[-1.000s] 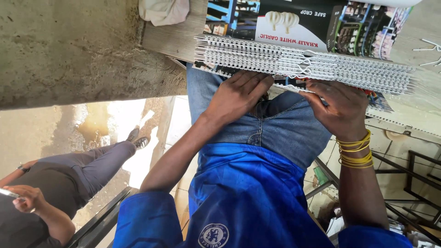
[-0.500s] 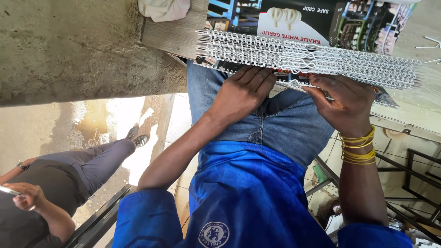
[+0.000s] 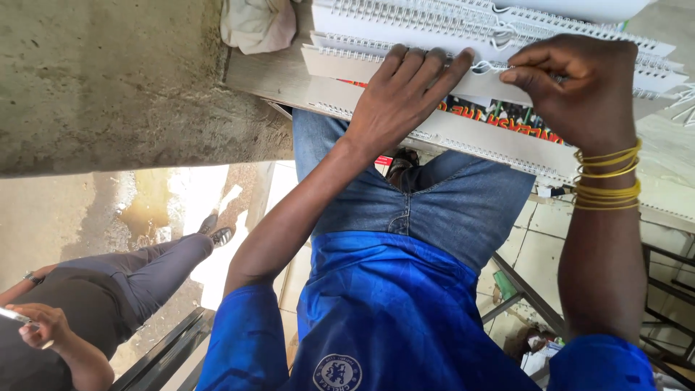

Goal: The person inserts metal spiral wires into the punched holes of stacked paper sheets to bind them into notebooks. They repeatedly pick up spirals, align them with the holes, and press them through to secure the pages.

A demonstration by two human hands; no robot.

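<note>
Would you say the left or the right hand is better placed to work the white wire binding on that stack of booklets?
Probably the right hand: its fingers already pinch the wire binding, while the left hand lies flat on the booklets, holding them down.

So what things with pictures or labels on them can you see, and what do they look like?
Printed cover: between the white spiral-bound sheets under the left hand and right hand; a flat strip, dark with red lettering and small colourful pictures.
Round badge: on the blue shirt, bottom centre; a blue and white circle.
Phone: in another person's hand, far left; only its thin pale edge shows.
</note>
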